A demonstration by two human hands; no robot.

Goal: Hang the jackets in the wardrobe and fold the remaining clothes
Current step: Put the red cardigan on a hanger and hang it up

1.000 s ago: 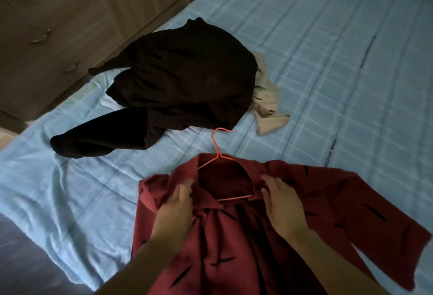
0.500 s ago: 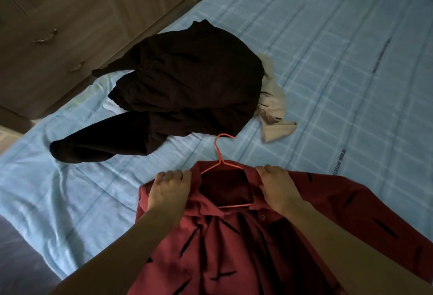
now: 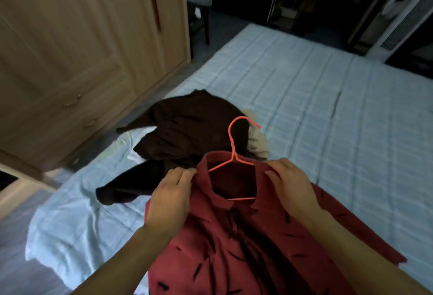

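Red woven cloth with short black dashes makes up the shirt, which sits on a thin orange wire hanger with its hook curving up above the collar; the left hand pinches the left shoulder seam and the right hand grips the right shoulder, holding the shirt over the near part of the bed; the bed's pale blue checked sheet is soft and creased; just behind lies a crumpled dark brown garment over a beige one; a light wooden wardrobe stands to the left.
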